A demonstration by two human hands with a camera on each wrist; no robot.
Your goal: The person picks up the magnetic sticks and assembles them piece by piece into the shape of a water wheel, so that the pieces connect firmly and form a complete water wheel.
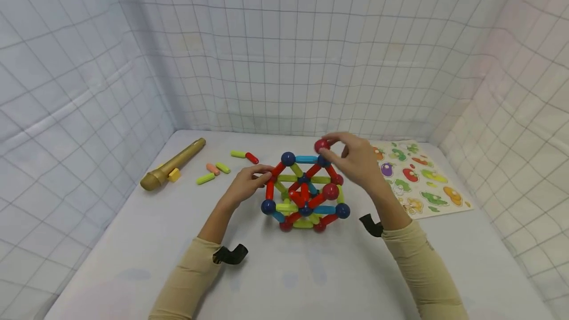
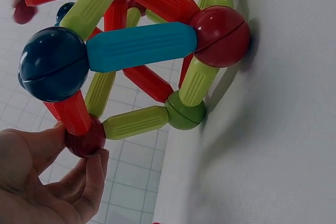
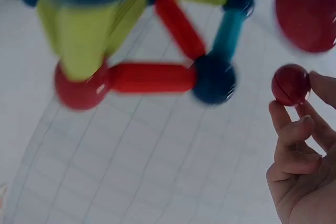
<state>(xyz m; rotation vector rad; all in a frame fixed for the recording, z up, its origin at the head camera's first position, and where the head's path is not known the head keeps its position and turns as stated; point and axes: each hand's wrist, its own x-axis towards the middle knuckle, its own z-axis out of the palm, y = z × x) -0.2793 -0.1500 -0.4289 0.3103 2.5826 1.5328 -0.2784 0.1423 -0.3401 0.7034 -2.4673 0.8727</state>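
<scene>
A framework of ribbed sticks and balls [image 1: 304,208] stands on the table in the middle of the head view. Its sticks are red, yellow-green and light blue; its balls are mostly dark blue and red. At its left side, my left hand [image 1: 243,186] pinches a red ball [image 2: 85,137] of the framework between thumb and fingers. My right hand [image 1: 361,161] holds a loose red ball [image 3: 291,85] in its fingertips, up by the framework's top right corner. That corner has a dark blue ball [image 3: 214,79] joining red and light blue sticks.
Several loose sticks [image 1: 205,178] lie to the left behind my left hand. Farther left rests a gold microphone-shaped toy [image 1: 178,162] with a small yellow block [image 1: 174,175] beside it. A sheet of vegetable pictures [image 1: 433,194] lies to the right. Grid-patterned cloth walls [image 1: 293,63] enclose the table.
</scene>
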